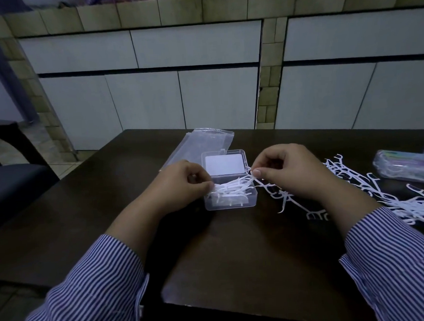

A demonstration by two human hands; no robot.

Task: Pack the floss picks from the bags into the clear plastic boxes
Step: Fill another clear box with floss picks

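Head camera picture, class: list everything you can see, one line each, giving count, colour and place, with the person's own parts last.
clear plastic box: one, clear, lid open, table centre, holding some picks.
bundle of floss picks: one bundle, white, over the box, between both hands.
loose floss picks: many, white, scattered on the table right of the box.
plastic bag: one, clear, flat, behind the box.
packed box: one, clear with pastel contents, far right.
table: one, dark brown.
chair: one, dark, left.
cabinets: pale, behind the table.
sleeves: two, blue-white striped.
left hand: pinches the bundle.
right hand: pinches the bundle.
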